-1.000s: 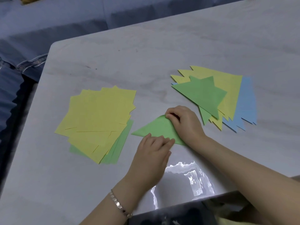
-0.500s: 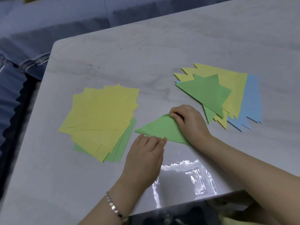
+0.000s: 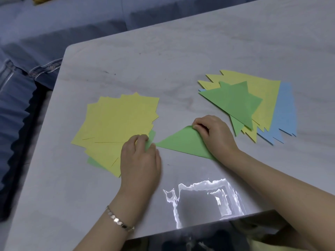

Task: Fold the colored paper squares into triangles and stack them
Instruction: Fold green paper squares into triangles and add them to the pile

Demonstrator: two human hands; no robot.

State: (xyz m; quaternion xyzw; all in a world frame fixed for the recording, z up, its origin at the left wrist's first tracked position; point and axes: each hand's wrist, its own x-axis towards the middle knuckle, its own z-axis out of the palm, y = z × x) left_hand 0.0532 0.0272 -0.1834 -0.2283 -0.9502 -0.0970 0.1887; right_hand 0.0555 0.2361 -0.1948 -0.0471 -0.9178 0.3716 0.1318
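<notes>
One green triangle point(image 3: 183, 144) is pinched by the right hand point(image 3: 215, 134), one green sheet point(image 3: 152, 135) by the left hand point(image 3: 140, 160).

Bare forearms point(image 3: 272, 180); silver hexagon-link bracelet point(image 3: 119, 221) on the left wrist.

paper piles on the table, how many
2: the pile of unfolded squares partly under the left hand, and the stack of folded triangles beyond the right hand. A single green triangle lies between them.

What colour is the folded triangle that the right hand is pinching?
Green: the folded triangle under the right hand shows plainly in the head view.
</notes>
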